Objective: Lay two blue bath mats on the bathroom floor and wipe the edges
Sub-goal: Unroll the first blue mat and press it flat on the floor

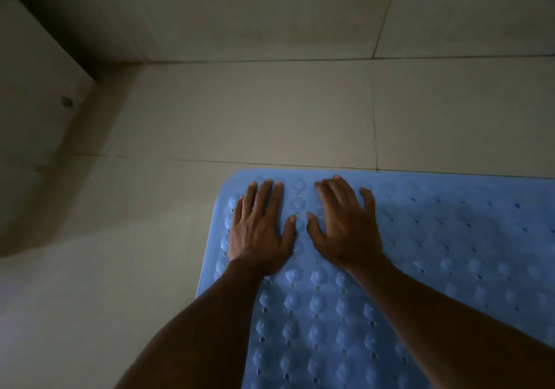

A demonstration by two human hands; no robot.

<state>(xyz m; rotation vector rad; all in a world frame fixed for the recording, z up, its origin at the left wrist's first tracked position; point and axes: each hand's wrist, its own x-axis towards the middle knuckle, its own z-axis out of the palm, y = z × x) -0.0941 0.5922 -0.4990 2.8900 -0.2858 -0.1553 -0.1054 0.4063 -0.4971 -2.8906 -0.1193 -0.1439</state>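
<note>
Observed: one blue mat [450,238] lies flat on the tiled floor [240,112]. Its far edge runs just beside a grout line [300,162] and its rounded far-left corner is in view. A second mat is not in view.

Left hand [259,232]: palm down on the mat near the far-left corner, fingers straight and together, gripping nothing.

Right hand [345,229]: just beside the left, palm down, fingers spread, gripping nothing. This hand is slightly blurred.

Step in hand, as judged: pressing the mat down so that it seats on the tile.

Recommendations:
- Press with the whole palm, not the fingertips, so the cups under the mat take evenly.
- Work outward from the pressed patch toward the edges, so that trapped air escapes at the rim rather than bunching in the middle.
- Finish the far-left corner last and firmly; corners are the likeliest parts to lift.
- Hold the far edge parallel to the grout line while pressing. Sliding the hands may drag the mat askew.

Reservation: the light is dim, and it cannot be told whether the right part of the mat is fully seated. It should be checked by touch.

A pale fixture [36,88] stands to the left, well apart from the mat. Leave room along that side for wiping the edge.
</note>
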